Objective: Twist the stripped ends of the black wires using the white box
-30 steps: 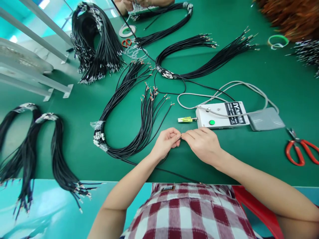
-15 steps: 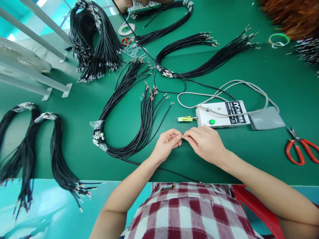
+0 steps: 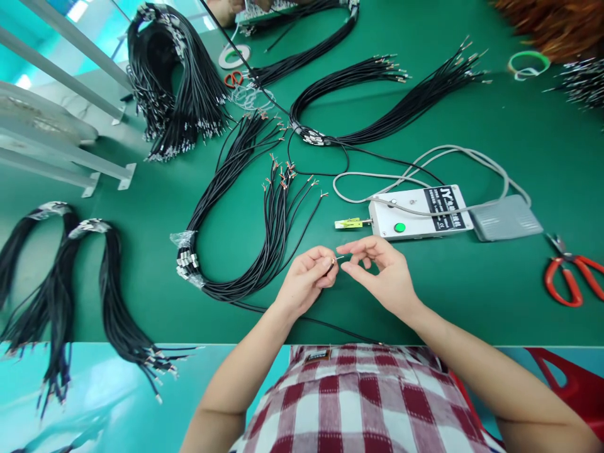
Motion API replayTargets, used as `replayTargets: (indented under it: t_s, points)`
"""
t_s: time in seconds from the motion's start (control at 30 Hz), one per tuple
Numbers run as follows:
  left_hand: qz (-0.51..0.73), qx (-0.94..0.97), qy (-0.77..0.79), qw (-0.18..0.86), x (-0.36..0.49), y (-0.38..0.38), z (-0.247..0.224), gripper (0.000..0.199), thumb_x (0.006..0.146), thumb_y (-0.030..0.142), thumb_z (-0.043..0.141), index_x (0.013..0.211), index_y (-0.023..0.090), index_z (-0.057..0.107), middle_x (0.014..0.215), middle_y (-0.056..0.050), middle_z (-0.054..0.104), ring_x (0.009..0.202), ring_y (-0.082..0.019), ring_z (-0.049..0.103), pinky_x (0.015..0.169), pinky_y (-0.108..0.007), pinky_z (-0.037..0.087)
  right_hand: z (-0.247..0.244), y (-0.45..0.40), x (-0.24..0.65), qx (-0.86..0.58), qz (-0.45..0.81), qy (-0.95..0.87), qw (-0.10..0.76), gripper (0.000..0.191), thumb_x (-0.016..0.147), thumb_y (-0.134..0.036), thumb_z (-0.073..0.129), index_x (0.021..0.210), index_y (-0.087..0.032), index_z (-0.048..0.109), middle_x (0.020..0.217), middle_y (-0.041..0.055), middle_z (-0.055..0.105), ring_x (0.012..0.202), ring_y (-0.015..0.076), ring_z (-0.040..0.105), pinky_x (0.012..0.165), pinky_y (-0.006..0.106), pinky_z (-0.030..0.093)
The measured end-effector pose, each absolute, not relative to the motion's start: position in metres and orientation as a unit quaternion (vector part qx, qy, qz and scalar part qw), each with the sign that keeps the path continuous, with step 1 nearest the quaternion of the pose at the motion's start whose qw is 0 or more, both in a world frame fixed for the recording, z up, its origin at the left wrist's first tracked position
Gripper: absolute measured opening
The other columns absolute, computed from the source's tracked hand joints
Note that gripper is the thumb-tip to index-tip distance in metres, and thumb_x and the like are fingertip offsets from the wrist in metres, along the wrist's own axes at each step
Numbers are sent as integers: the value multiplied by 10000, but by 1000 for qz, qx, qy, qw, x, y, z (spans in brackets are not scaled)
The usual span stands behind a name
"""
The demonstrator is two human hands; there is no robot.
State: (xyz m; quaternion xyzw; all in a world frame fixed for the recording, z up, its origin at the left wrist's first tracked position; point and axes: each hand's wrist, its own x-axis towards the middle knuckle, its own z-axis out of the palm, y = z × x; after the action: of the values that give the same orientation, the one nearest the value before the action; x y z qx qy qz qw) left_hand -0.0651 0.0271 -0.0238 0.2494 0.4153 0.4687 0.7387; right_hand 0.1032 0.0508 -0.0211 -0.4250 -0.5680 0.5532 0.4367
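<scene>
Pinched in my left hand is the end of a black cable, its thin bare wire tip sticking out to the right. My right hand is just right of that tip, thumb and fingers apart, with nothing seen between them. To the left lies a curved bundle of black cables, bound with clear wrap and with stripped copper ends. A white box with a green button sits beyond my right hand, a yellow-green clip on its shaft.
A grey pedal and red-handled pliers lie on the right. More cable bundles lie at the back, hang over the front left edge and stand heaped at back left. Metal legs stand at left.
My right hand has let go of the wire tip and spread its fingers, moving slightly right. My left hand has shifted a little left and still pinches the cable end.
</scene>
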Motion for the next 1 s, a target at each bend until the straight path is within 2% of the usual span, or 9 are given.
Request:
replayTargets:
  t_s: [0.17, 0.43, 0.63, 0.8, 0.87, 1.0]
  points:
    - [469, 251, 408, 742, -61, 26, -25, 352, 786, 419, 791, 810, 145, 572, 539, 53, 478, 444, -28, 274, 495, -234, 154, -19, 45, 95, -449, 528, -554, 462, 170, 805, -223, 757, 852, -232, 593, 866, 22, 752, 711, 156, 635, 648, 313, 415]
    - [489, 274, 440, 702, -55, 22, -21, 371, 778, 434, 794, 786, 146, 561, 548, 48, 499, 454, -32, 310, 484, -219, 188, -21, 46, 93, -441, 623, -455, 459, 308, 761, -272, 790, 877, -237, 507, 808, 3, 738, 707, 156, 649, 700, 319, 468]
    - [501, 319, 496, 634, -49, 16, -23, 351, 798, 462, 770, 808, 158, 595, 662, 13, 565, 602, -85, 509, 551, -200, 378, -24, 38, 89, -437, 585, -494, 471, 264, 859, -268, 674, 959, -265, 430, 864, -17, 657, 751, 140, 615, 738, 311, 491]
    - [515, 354, 528, 576, -50, 17, -23, 339, 820, 477, 742, 808, 166, 606, 680, 3, 581, 643, -102, 540, 606, -215, 438, -22, 32, 99, -414, 632, -481, 445, 255, 899, -337, 644, 977, -276, 409, 851, -20, 622, 755, 145, 603, 746, 315, 517]
    - [516, 352, 528, 575, -52, 19, -25, 324, 833, 470, 730, 815, 168, 614, 670, 4, 579, 633, -101, 530, 594, -211, 432, -22, 32, 106, -419, 626, -495, 434, 239, 905, -350, 646, 967, -273, 428, 846, -15, 627, 753, 151, 605, 742, 316, 521]
    - [497, 358, 511, 603, -55, 22, -26, 322, 828, 465, 735, 818, 163, 626, 673, 3, 571, 606, -94, 507, 562, -205, 407, -23, 40, 117, -444, 550, -587, 396, 116, 952, -358, 591, 965, -244, 577, 917, 34, 674, 852, 182, 642, 817, 340, 519]
